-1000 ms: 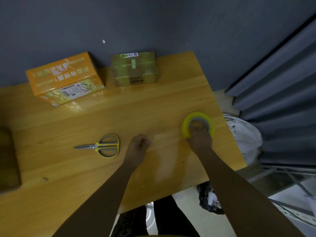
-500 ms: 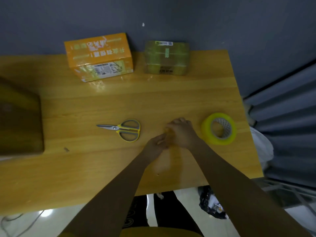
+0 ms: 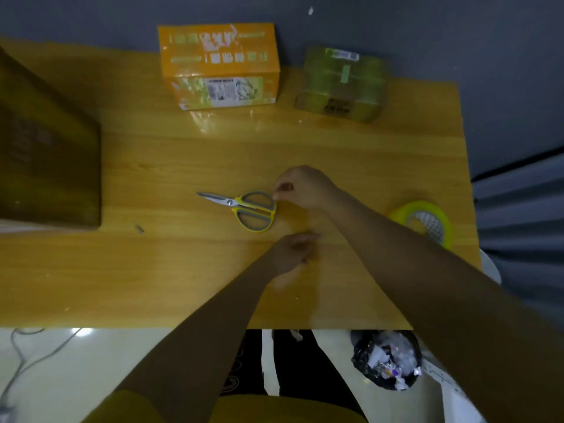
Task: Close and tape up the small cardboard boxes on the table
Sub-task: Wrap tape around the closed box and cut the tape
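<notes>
Wooden surface (image 3: pixel 183 285) spanning most of the view, set against a dark grey wall (image 3: pixel 427 32). Big brown box (image 3: pixel 45 154) at the left edge, dim and partly cut off. Orange box (image 3: pixel 219 65) at the far edge against the wall, closed, glossy with tape, printed label facing forward. Just right of it, apart, smaller brown box (image 3: pixel 341 83) wrapped in clear tape, also closed, barcode sticker on top. Roll of yellow tape (image 3: pixel 424 221) lying flat near the right edge, partly hidden behind the right forearm. Scissors (image 3: pixel 244 209) with yellow and grey handles in the middle, blades shut and pointing left. Right hand (image 3: pixel 305 187) just beside the scissor handles, thumb and forefinger pressed together in a pinch at the upper handle loop; cannot tell whether touching the handle or holding something small. Left hand (image 3: pixel 293 251) nearer, low over the wood, fingers loosely curled and extended to the right, holding nothing visible. Below the near edge, pale floor with a black bin bag (image 3: pixel 387 361) full of paper scraps, and a grey cable (image 3: pixel 21 361) at the far left. Small scrap (image 3: pixel 139 228) on the wood near the big box.
</notes>
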Demonstrator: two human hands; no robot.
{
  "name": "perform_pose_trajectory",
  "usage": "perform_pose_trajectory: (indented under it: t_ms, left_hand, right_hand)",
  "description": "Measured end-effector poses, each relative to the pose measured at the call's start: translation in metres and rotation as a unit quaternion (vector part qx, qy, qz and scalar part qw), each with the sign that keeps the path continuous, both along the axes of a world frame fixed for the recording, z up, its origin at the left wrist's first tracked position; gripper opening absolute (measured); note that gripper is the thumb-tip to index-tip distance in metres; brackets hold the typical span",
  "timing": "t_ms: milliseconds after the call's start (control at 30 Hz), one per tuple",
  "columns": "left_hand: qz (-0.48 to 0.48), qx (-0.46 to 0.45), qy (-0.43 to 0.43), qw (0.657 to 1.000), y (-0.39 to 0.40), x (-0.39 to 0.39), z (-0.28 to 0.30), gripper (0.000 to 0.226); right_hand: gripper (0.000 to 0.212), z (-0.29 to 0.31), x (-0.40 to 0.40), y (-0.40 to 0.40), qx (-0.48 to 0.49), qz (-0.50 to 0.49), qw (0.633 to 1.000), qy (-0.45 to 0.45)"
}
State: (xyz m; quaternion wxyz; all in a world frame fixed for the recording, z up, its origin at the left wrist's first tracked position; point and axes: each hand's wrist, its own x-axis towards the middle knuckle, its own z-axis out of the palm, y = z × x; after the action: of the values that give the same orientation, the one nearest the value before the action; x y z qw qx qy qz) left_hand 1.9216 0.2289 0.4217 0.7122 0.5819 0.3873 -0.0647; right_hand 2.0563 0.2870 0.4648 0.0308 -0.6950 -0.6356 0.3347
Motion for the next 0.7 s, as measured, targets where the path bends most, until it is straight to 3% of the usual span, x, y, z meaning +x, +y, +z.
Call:
perform_pose_trajectory:
  t_ms: [267,467,633,700]
  left_hand:
    - [0.003,-0.024,0.004,1.0,-0.014,-0.009,-0.017,0.04]
    - [0.019,-0.011,-0.011,1.0,-0.018,-0.009,-0.018,0.04]
    - [0.03,-0.004,-0.003,1.0,-0.019,-0.008,-0.022,0.039]
    - [0.034,-0.004,0.002,0.999,-0.02,-0.007,-0.024,0.039]
  right_hand:
    - [0.04,-0.035,-0.016,0.024,-0.011,0.14,0.99,-0.017]
    - [0.033,-0.044,0.006,0.015,0.012,0.1,0.995,0.004]
    - [0.023,-0.042,0.031,0.005,0.047,0.107,0.992,-0.053]
    - [0.031,-0.042,0.024,0.003,0.084,0.121,0.985,-0.088]
